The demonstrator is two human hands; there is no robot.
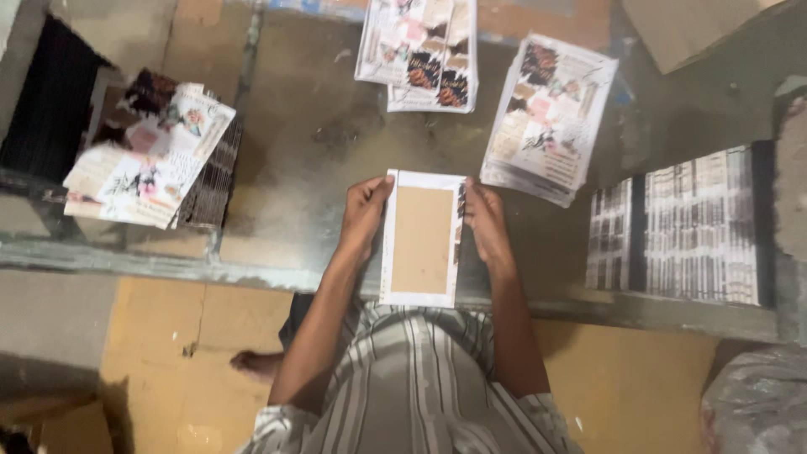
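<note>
Both hands hold one white printed sheet [420,296] with a brown cardboard rectangle [422,240] lying on its middle, above the near edge of the worn metal table [294,160]. My left hand [363,220] grips the sheet's left edge with the thumb on top. Along the right edge sits my right hand [486,225], where the sheet's printed margin is folded up a little. Sheet and card run lengthwise away from me.
Stacks of printed sheets lie around: one at the back centre [419,52], one at the back right [548,118], one on a dark pile at the left [147,151]. Rows of stacked striped pieces [681,227] fill the right. My striped garment [412,378] and a bare foot [256,363] show below.
</note>
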